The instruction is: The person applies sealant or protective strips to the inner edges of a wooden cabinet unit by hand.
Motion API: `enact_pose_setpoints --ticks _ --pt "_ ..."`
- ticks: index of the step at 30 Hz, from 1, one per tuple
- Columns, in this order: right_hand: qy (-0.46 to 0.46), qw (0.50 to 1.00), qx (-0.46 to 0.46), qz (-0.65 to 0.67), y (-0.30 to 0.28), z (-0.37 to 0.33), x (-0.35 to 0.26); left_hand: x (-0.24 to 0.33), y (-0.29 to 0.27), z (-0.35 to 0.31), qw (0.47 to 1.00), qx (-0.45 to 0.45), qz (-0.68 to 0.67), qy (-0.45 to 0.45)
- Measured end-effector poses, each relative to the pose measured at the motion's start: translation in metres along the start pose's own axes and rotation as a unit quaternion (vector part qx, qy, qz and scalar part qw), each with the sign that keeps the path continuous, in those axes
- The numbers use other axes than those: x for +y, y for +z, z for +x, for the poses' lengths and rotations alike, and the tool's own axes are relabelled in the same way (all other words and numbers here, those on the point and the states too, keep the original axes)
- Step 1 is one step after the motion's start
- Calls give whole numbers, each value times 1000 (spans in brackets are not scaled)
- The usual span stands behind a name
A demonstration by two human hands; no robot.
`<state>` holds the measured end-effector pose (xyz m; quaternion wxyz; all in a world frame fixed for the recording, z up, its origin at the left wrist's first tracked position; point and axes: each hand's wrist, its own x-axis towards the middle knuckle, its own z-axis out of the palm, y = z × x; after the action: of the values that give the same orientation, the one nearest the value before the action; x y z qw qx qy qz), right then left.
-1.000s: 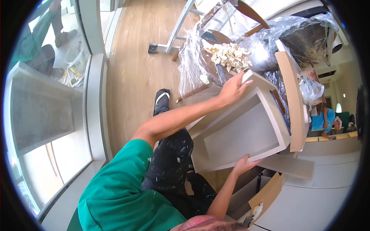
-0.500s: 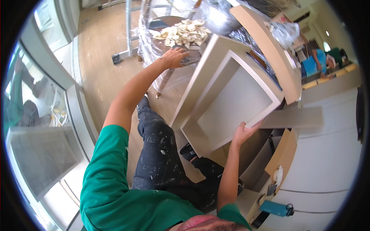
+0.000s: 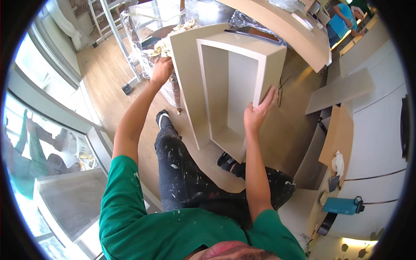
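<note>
A pale grey drawer stands tilted in front of me, its hollow side facing me. Its wide flat front panel is on the left. Around the panel's left edge my left hand is closed, fingertips partly hidden. My right hand grips the drawer's right side wall, thumb toward the opening. The lower end of the drawer is close to my shoe near the wood floor; whether it touches the floor I cannot tell.
Crumpled off-white scraps lie on a plastic-wrapped round stool behind the panel. A ladder stands at the far left, by glass doors. Far right, a person in blue leans over. Cardboard, a loose board and a teal bottle are rightward.
My left hand has come down from above the stool onto the panel's left edge. The drawer has turned more upright, and my right hand has moved up with its side. The view has shifted.
</note>
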<state>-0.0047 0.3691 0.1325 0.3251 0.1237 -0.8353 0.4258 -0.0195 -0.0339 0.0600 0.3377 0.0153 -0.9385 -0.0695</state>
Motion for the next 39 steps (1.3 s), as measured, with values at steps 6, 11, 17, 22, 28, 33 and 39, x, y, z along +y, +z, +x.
enact_pose_setpoints --ticks 6,11,17,22,28,33,39 --pt "5 1000 -1 -2 19 -22 -15 1 -66 -44 951 168 -166 -198" --pt "26 999 -17 -14 29 -33 -28 11 -98 -98 910 191 -275 -244" --pt "30 998 -39 -25 43 -30 -29 56 -126 -149 766 241 -469 -367" --pt "16 998 -45 -32 59 -22 -29 113 -153 -146 725 166 -537 -398" --pt "8 999 -44 -24 56 -21 -33 119 -145 -137 781 38 -506 -366" --pt "2 999 -38 24 50 -25 -15 155 -110 -135 735 -72 -564 -370" --pt "-118 975 -90 169 -14 -106 -1 193 -95 -129 641 -190 -648 -364"
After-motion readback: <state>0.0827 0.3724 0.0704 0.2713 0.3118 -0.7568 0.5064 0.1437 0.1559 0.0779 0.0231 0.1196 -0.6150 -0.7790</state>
